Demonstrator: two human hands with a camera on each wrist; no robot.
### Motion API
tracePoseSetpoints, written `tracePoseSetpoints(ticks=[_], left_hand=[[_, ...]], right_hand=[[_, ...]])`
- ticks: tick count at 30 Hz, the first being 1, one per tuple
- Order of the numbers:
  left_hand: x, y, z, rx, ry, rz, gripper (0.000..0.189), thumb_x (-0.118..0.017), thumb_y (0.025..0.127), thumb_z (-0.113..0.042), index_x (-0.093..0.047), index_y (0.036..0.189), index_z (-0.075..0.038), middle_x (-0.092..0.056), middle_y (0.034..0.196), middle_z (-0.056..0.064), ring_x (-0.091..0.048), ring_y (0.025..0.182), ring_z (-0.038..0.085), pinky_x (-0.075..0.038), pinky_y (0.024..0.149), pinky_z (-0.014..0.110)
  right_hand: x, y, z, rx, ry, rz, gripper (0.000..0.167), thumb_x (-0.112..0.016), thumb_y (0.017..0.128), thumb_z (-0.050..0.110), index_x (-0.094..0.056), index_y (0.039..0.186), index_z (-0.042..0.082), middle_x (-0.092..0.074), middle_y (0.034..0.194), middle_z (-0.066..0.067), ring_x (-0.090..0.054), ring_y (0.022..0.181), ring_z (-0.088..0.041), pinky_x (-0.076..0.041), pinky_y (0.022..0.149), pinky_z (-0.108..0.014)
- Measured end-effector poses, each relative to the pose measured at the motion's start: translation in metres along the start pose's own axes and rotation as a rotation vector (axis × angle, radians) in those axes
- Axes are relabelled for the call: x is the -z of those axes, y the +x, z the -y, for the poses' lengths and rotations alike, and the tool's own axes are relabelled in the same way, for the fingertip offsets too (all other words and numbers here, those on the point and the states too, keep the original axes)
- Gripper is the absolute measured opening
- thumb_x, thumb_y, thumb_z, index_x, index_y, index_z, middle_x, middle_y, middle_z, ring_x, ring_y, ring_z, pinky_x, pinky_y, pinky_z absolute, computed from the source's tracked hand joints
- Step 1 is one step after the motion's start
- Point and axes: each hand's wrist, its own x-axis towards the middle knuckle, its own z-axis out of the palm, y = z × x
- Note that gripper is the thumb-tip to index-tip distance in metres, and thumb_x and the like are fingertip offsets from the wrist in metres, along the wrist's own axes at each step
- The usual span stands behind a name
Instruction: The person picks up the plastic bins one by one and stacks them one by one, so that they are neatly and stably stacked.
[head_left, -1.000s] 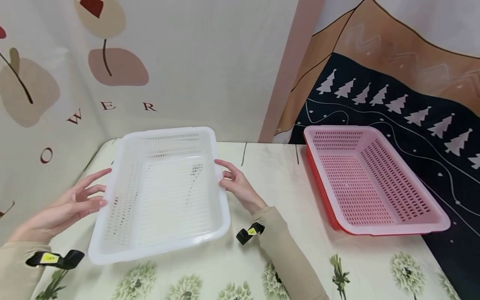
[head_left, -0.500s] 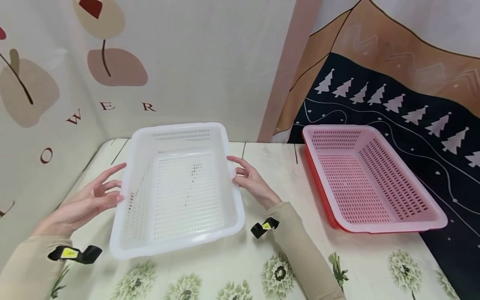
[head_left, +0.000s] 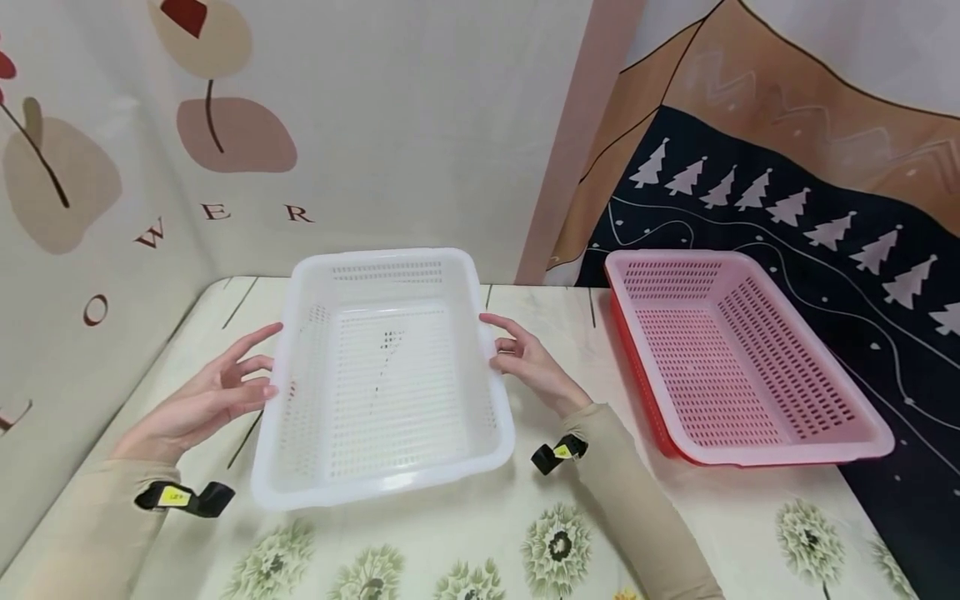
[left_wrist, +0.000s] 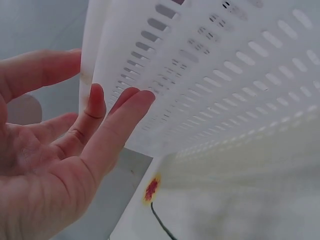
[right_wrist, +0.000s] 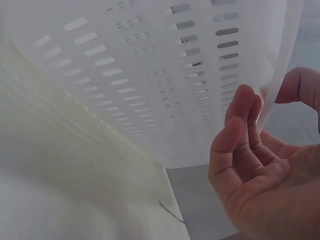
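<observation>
A white plastic basket (head_left: 390,392) with slotted walls is in front of me in the head view, with nothing visible inside it. My left hand (head_left: 206,408) holds its left rim, the thumb on the lip and other fingers tucked under it. At the opposite rim, my right hand (head_left: 536,371) pinches the lip in the same way. Both wrist views look up at the basket's slotted outer wall (left_wrist: 240,85), where holes overlap. Curled fingers of the right hand (right_wrist: 265,170) lie under the rim. Whether the basket's bottom touches the table is unclear.
A pink basket (head_left: 705,375) is nested in a red one (head_left: 645,383) at the right of the table. Flower-patterned cloth (head_left: 465,533) covers the table. A printed curtain (head_left: 405,125) hangs along the back and left.
Both hands have carried the white basket to the right across the table, turning it slightly. Their hold on the rims is the same. The pink and red baskets have stayed put.
</observation>
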Motion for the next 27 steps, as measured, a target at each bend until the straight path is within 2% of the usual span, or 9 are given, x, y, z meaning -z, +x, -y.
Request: tracePoseSetpoints(ticks=[11,15,21,27], left_hand=[[-0.011,0.018,0.008,0.030,0.040,-0.012,0.077,-0.042,0.093,0.018,-0.011,0.155,-0.014,-0.057,0.116,0.009,-0.062,0.104,0.022,-0.053,0.087,0.039],[-0.016,0.024,0.009,0.071,0.061,-0.036,0.077,-0.045,0.093,0.015,-0.013,0.155,-0.016,-0.057,0.116,0.009,-0.062,0.104,0.021,-0.052,0.087,0.039],[-0.019,0.031,0.011,0.091,0.078,-0.046,0.076,-0.047,0.094,0.012,-0.013,0.155,-0.015,-0.057,0.117,0.010,-0.061,0.106,0.021,-0.052,0.089,0.040],[-0.019,0.038,0.011,0.085,0.062,-0.043,0.076,-0.047,0.093,0.012,-0.012,0.156,-0.014,-0.058,0.115,0.009,-0.061,0.105,0.020,-0.052,0.088,0.039]], right_hand=[[0.023,-0.016,0.003,-0.048,-0.045,-0.033,0.058,-0.056,0.092,0.005,-0.039,0.147,0.011,-0.064,0.096,-0.010,-0.061,0.087,-0.018,-0.050,0.082,-0.033],[0.029,-0.022,0.004,-0.057,-0.063,-0.047,0.055,-0.055,0.095,0.007,-0.038,0.147,0.009,-0.066,0.102,-0.015,-0.063,0.089,-0.017,-0.052,0.081,-0.033],[0.031,-0.028,0.008,-0.057,-0.100,-0.066,0.054,-0.054,0.096,0.008,-0.037,0.147,0.009,-0.066,0.103,-0.017,-0.062,0.090,-0.017,-0.052,0.081,-0.031],[0.031,-0.034,0.019,-0.102,-0.155,-0.112,0.053,-0.052,0.095,0.010,-0.039,0.147,0.013,-0.066,0.107,-0.018,-0.064,0.090,-0.020,-0.051,0.084,-0.034]])
